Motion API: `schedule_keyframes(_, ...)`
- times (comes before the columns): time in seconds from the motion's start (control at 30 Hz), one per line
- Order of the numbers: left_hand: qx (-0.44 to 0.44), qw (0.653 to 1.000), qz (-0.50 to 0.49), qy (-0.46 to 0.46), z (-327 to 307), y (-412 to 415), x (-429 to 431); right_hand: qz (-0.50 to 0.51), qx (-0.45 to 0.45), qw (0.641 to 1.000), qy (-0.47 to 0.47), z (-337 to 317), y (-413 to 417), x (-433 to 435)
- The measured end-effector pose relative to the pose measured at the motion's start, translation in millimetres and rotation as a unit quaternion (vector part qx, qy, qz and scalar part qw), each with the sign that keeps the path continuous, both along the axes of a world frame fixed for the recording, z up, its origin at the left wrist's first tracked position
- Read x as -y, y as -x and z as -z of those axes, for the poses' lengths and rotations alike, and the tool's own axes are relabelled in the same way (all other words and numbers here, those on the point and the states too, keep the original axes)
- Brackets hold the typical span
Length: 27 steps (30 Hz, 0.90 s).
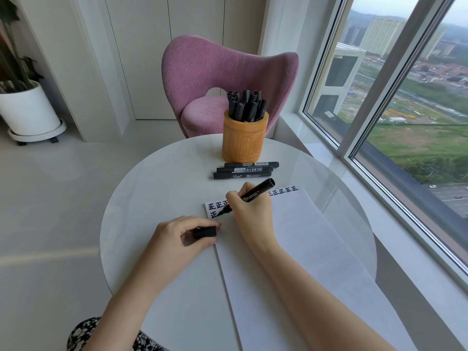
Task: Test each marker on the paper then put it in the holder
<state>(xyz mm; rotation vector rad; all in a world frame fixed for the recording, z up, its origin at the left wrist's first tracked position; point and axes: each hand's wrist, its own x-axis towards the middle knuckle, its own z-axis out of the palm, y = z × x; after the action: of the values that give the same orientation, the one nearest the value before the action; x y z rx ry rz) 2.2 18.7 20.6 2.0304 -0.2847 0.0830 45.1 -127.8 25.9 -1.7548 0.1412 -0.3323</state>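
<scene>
My right hand (249,214) grips an uncapped black marker (258,190), its tip touching the white paper (291,249) near the top left corner. A row of black characters runs along the paper's top edge, and a second row starts under the tip. My left hand (177,236) rests on the table beside the paper's left edge and pinches the marker's black cap (205,232). Three capped black markers (244,170) lie side by side in front of the carved wooden holder (244,138). Several black markers stand in the holder.
The round white table (157,193) carries everything. A pink chair (222,79) stands behind the table, right behind the holder. A large window (395,97) runs along the right. A white plant pot (27,110) sits on the floor at the left.
</scene>
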Motion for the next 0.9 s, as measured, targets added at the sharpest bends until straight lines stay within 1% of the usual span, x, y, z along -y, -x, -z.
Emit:
schedule_keyframes(0.23, 0.003, 1.0, 0.006, 0.005, -3, 2, 1, -0.006, -0.004, 1.0, -0.014, 1, 0, 1)
schedule_keyframes(0.43, 0.005, 1.0, 0.006, 0.024, -2, -1, -2, -0.019, -0.021, 0.995, -0.094, -2, -2, 6)
schedule_keyframes(0.53, -0.009, 0.999, -0.01, 0.048, 2, -5, -4, -0.047, -0.016, 0.989, -0.138, -11, -1, 12)
schedule_keyframes(0.7, -0.037, 0.992, -0.035, 0.113, -1, -8, -6, -0.064, -0.032, 0.982, -0.173, -30, 6, 24)
schedule_keyframes(0.9, -0.043, 0.988, -0.042, 0.143, -15, -11, 1, -0.08, -0.022, 0.982, -0.169, -35, 18, 24)
